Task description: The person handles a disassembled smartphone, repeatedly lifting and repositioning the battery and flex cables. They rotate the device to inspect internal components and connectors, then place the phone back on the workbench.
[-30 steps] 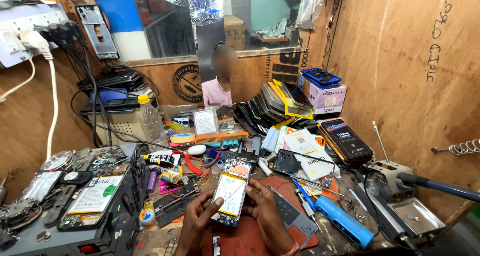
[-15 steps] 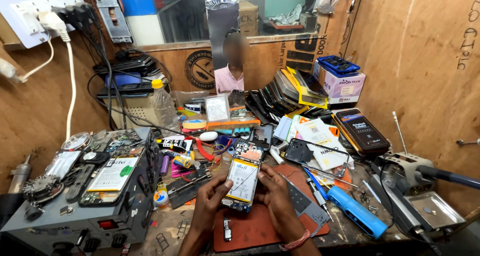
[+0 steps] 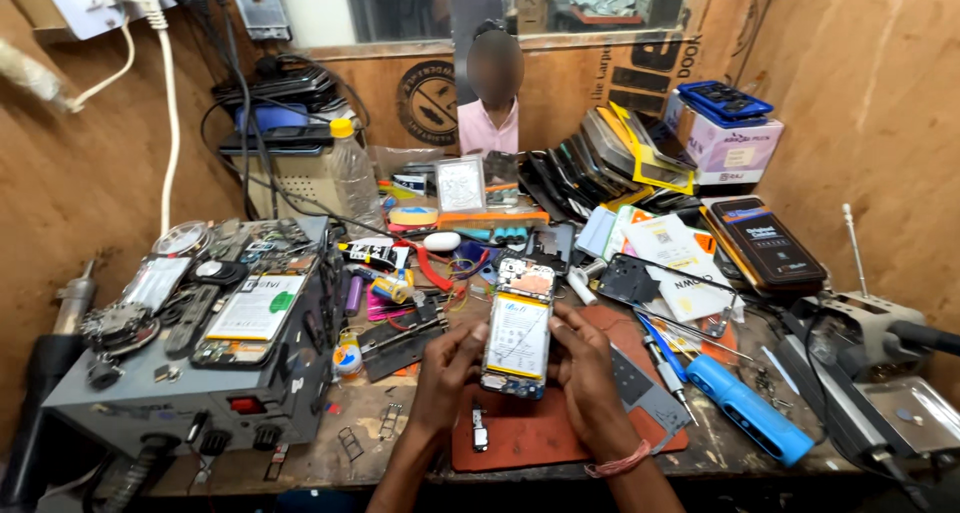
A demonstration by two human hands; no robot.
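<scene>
Cluttered workbench (image 3: 400,443): left hand (image 3: 445,368), right hand (image 3: 585,368) hold opened phone (image 3: 517,333).

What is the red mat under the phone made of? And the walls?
Mat: looks like matte rubber or silicone; it lies flat, dull and scuffed, no shine. Walls: plywood or bare board, brown with visible grain. The opened phone, held by left hand and right hand, shows a white battery.

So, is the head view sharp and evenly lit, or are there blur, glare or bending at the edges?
Head view: the opened phone between the left hand and right hand is sharp and evenly lit; no strong glare on it; the wooden walls bend outward from wide-angle distortion; the face of the person behind is blurred.
</scene>
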